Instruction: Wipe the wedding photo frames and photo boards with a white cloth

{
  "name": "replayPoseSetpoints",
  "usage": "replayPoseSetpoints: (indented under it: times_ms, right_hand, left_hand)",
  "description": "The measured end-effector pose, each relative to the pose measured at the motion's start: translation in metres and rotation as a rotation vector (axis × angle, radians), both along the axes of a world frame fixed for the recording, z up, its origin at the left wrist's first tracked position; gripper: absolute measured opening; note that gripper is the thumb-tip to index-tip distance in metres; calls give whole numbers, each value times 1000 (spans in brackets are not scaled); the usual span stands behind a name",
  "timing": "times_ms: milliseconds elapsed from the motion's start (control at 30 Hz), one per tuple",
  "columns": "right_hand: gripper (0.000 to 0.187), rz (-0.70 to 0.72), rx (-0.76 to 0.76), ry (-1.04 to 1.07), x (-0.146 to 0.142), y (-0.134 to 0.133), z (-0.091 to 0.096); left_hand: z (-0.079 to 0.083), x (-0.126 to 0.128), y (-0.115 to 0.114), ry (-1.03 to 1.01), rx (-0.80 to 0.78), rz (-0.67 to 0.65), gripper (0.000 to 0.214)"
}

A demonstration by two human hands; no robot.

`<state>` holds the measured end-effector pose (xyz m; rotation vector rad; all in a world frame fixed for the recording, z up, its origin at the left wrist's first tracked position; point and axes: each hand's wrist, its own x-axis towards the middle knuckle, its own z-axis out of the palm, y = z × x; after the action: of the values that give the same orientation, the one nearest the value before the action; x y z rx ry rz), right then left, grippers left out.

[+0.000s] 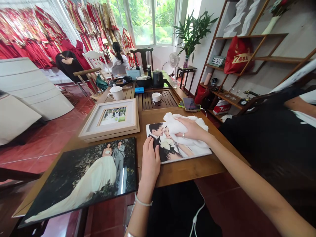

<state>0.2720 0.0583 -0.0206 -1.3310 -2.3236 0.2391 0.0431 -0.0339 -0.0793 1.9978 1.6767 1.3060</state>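
A wedding photo panel (170,153) showing a couple lies flat on the wooden table in front of me. My left hand (150,161) rests on its left edge, fingers stretched out and holding nothing. A bunched white cloth (199,124) covers the panel's upper right part. My right hand (191,128) grips that cloth from above, its fingers curled into the folds and a ring showing. Left of the panel lies a larger dark glossy wedding photo (91,177). Behind that sits a pale wooden picture frame (111,120) with a small photo inside.
A tea tray (158,101) bears a white cup (156,96). A lidded white mug (116,92) stands to its left, and a phone (190,103) on a cable to its right. Pots (157,79) stand farther back. A person in dark clothing (261,131) is at the right.
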Motion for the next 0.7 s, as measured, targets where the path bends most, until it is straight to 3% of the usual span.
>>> replayPoseSetpoints:
  times_ms: [167,333,533,700]
  right_hand:
    - [74,34,15,-26,-27,6,2]
    - [77,177,24,-68,-34,-40,-1]
    - [78,210,19,-53,-23,-94,-4]
    - [75,123,17,-39,-10,-84,-6]
  left_hand:
    - [1,0,0,-2,-16,-10,38]
    - [1,0,0,-27,-18,-15,38]
    - [2,2,-1,-37,-22,-20,38]
    - [2,2,-1,-27,-20,-10,39]
